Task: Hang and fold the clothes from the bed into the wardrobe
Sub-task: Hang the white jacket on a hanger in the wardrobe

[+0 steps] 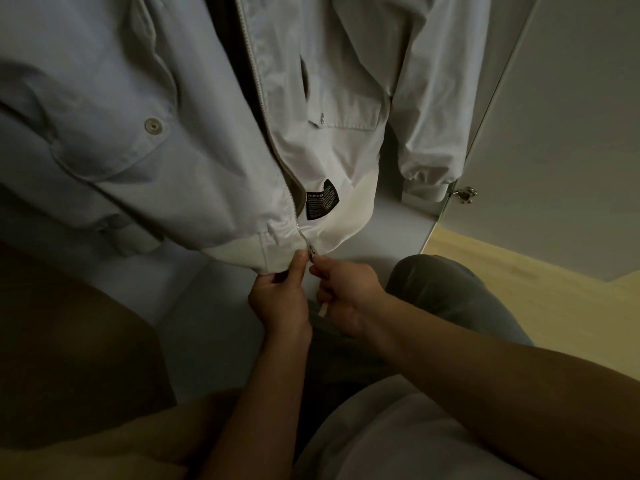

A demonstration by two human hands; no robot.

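white jacket: hangs in wardrobe, zip open above | left hand: fingers curled tight on bottom hem, beside zip | right hand: fingertips pinched on zip pull at hem | black label: inside jacket, just above hands

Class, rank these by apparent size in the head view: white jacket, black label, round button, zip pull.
1. white jacket
2. black label
3. round button
4. zip pull, partly hidden, so last place is unsure
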